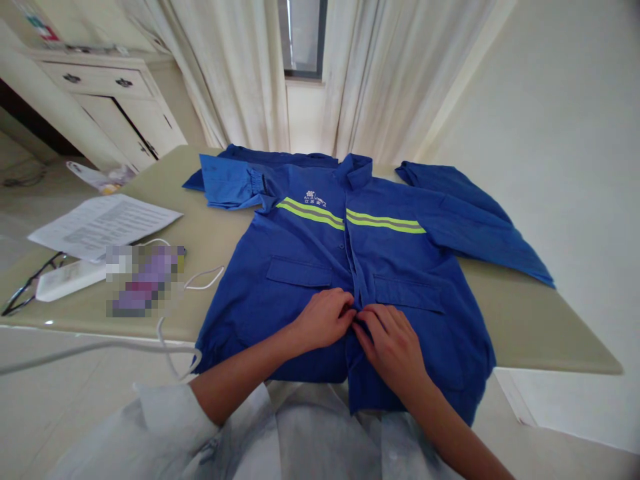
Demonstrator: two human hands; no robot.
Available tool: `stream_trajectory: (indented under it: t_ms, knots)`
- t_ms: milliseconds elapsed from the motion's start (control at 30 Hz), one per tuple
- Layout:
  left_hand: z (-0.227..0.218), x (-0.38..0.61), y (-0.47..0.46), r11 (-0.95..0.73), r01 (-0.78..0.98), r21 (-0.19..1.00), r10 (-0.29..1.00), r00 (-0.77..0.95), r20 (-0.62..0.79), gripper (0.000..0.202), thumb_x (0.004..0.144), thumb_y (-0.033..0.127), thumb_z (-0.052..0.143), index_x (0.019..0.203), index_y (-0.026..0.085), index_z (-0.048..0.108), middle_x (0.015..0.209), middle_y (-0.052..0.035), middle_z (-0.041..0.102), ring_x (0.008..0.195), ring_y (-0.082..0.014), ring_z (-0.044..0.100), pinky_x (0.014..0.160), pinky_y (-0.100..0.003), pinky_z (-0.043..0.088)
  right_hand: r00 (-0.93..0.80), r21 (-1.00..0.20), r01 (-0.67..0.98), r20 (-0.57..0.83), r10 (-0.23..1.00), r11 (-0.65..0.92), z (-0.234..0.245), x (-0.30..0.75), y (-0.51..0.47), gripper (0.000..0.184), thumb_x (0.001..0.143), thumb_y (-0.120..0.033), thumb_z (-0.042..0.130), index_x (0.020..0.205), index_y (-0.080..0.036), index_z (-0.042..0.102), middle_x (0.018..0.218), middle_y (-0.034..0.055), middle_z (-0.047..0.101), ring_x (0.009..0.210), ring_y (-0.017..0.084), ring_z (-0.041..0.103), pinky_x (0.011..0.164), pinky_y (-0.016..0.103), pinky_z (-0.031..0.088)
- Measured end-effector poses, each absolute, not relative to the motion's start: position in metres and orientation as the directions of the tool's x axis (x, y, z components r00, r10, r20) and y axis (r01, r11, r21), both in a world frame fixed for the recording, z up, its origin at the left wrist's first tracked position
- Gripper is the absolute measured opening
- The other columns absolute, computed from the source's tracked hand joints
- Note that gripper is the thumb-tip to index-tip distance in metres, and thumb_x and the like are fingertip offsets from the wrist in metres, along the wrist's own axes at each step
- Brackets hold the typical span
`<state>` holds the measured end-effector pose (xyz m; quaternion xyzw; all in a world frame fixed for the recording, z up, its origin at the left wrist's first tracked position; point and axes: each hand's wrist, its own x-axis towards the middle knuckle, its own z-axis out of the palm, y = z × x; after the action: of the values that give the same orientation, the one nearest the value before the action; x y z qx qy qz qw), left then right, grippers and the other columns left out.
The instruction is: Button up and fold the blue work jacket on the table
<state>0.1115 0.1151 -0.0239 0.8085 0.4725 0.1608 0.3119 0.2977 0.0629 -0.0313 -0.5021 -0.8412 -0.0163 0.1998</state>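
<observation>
A blue work jacket [320, 253] with yellow and grey reflective stripes lies flat, front up, on a beige table [525, 327]. Its sleeves spread to both sides, and its hem hangs over the near edge. My left hand [324, 319] and my right hand [391, 343] meet at the jacket's front placket, low on the chest. Both have their fingers curled and pinched on the placket edges. The fingertips hide what lies between them.
On the table's left part lie printed papers [103, 223], a white flat device [67, 279] with a white cable [200, 280], black glasses [23, 287] and a blurred-out patch. A cream cabinet [115, 100] stands at the far left; curtains [240, 73] hang behind.
</observation>
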Motion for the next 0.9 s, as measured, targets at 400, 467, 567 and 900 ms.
stream_trajectory:
  t_ms: [400, 467, 567, 900]
  knots:
    - [-0.026, 0.104, 0.121, -0.350, 0.520, 0.779, 0.876, 0.476, 0.076, 0.020, 0.099, 0.021, 0.053, 0.081, 0.021, 0.060, 0.086, -0.0022, 0.066, 0.084, -0.0192, 0.062, 0.077, -0.031, 0.045, -0.536, -0.053, 0.809, 0.344, 0.771, 0.585, -0.033, 0.296, 0.076, 0.033, 0.108, -0.018, 0.044, 0.098, -0.021, 0.075, 0.099, 0.0088, 0.073, 0.089, 0.022, 0.063, 0.085, 0.039, 0.048]
    - [-0.030, 0.103, 0.121, -0.359, 0.498, 0.790, 0.880, 0.463, 0.108, 0.018, 0.100, 0.020, 0.052, 0.084, 0.021, 0.061, 0.087, -0.0021, 0.066, 0.084, -0.0189, 0.062, 0.078, -0.031, 0.045, -0.560, -0.066, 0.800, 0.276, 0.781, 0.596, -0.030, 0.297, 0.080, 0.035, 0.110, -0.019, 0.041, 0.100, -0.021, 0.075, 0.099, 0.0090, 0.072, 0.091, 0.022, 0.062, 0.085, 0.039, 0.048]
    - [-0.034, 0.103, 0.120, -0.365, 0.490, 0.792, 0.883, 0.452, 0.128, 0.017, 0.100, 0.019, 0.053, 0.086, 0.021, 0.062, 0.087, -0.0018, 0.065, 0.082, -0.0186, 0.062, 0.077, -0.031, 0.044, -0.546, -0.097, 0.807, 0.253, 0.799, 0.582, -0.024, 0.298, 0.081, 0.036, 0.111, -0.021, 0.040, 0.102, -0.020, 0.075, 0.102, 0.0093, 0.072, 0.093, 0.022, 0.060, 0.087, 0.039, 0.047]
    - [-0.028, 0.097, 0.125, -0.357, 0.580, 0.732, 0.855, 0.519, 0.006, 0.025, 0.100, 0.031, 0.058, 0.079, 0.019, 0.064, 0.080, -0.0018, 0.064, 0.075, -0.0178, 0.058, 0.067, -0.029, 0.038, -0.463, -0.141, 0.815, 0.425, 0.778, 0.562, -0.035, 0.298, 0.079, 0.021, 0.106, -0.021, 0.055, 0.096, -0.019, 0.073, 0.101, 0.0084, 0.072, 0.089, 0.021, 0.062, 0.085, 0.035, 0.051]
